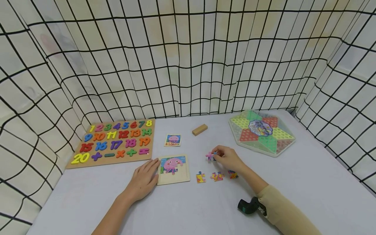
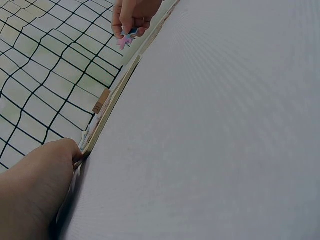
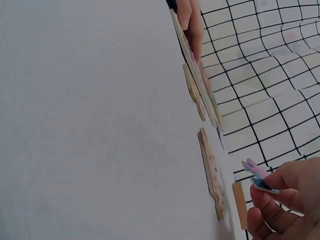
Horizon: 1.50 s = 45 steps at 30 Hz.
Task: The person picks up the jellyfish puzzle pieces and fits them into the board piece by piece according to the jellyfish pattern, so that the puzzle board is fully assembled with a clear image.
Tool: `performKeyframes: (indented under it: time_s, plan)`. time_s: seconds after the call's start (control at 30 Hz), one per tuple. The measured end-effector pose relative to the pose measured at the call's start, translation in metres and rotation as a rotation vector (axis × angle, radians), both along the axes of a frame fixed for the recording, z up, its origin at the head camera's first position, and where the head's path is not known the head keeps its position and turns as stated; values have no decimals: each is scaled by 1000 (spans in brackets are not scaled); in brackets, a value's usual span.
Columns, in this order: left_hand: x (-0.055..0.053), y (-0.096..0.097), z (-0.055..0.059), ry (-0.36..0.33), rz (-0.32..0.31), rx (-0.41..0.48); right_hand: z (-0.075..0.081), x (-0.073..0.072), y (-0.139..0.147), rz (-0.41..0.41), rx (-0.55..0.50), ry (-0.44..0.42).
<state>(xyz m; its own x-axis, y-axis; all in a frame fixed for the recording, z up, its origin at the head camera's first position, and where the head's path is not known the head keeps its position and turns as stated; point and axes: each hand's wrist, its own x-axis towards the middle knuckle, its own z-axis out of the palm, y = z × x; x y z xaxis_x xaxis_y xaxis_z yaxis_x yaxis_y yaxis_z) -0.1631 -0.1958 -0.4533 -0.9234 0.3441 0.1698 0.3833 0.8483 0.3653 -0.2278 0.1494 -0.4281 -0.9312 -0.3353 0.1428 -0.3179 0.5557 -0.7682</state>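
Note:
My right hand (image 1: 230, 159) pinches a pink and blue jigsaw piece (image 1: 209, 156) between thumb and fingers, raised above the table in the right wrist view. Along the left edge of a square wooden puzzle board (image 1: 174, 179) lies my left hand (image 1: 144, 179), its fingers extended and touching the frame. Part of a pink octopus picture fills the board's upper portion; bare wood shows at its lower and right side. Three loose pieces lie right of the board: a yellow one (image 1: 201, 177), a pink-yellow one (image 1: 217, 176), and one (image 1: 233, 174) partly hidden by the right wrist.
Behind the board lie a small octopus picture card (image 1: 172, 140) and a wooden block (image 1: 200, 130). A number board (image 1: 108, 160) is at the left, a hexagonal game board (image 1: 262, 132) at the back right. Black netting (image 1: 202, 67) over white cloth walls the table.

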Motion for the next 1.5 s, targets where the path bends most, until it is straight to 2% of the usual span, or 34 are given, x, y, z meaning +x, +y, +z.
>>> performKeyframes:
  time_s: [0.57, 1.1, 1.5]
  plan:
    - [1, 0, 1, -3, -2, 2, -1, 3, -40, 53, 16, -44]
    - [1, 1, 3, 7, -5, 3, -11, 4, -70, 186, -5, -15]
    - [2, 1, 3, 29, -4, 2, -12, 9, -90, 195, -18, -1]
